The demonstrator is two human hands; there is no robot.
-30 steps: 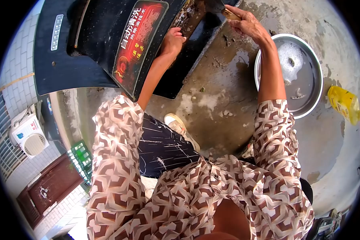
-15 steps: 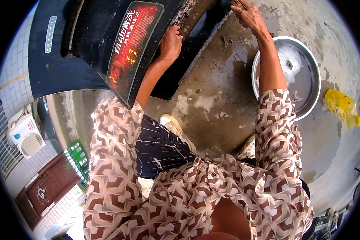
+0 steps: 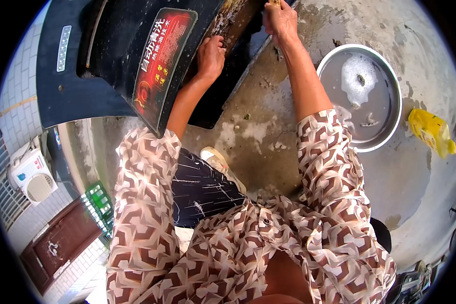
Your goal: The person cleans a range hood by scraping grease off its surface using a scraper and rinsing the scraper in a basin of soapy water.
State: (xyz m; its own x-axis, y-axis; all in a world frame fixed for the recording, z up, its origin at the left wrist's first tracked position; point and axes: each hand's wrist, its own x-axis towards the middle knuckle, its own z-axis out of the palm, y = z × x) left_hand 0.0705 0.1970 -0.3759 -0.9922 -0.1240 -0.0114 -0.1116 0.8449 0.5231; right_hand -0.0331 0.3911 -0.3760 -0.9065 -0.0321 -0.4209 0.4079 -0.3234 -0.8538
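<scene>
A black range hood (image 3: pixel 114 93) with a red label (image 3: pixel 164 55) fills the upper left, its inner side coated in brown grease (image 3: pixel 229 23). My left hand (image 3: pixel 211 58) is closed at the greasy inner edge of the hood, fingers curled; the fingertips are partly hidden. At the top of the view, my right hand (image 3: pixel 282 21) is wrapped round a wooden handle (image 3: pixel 275 3) over the hood's right edge. The far end of that tool lies out of view.
A round metal basin (image 3: pixel 397 101) of grey, foamy water stands at the right. Beyond it a yellow bottle (image 3: pixel 430 130) lies on the wet concrete floor (image 3: pixel 268 167). An air-conditioner unit (image 3: pixel 34 175), green crate (image 3: pixel 99 202) and brown door (image 3: pixel 61 245) are at the left.
My right hand has moved left with the wooden handle, closer to the hood, uncovering more of the basin. My left hand has shifted slightly left and down along the hood's edge.
</scene>
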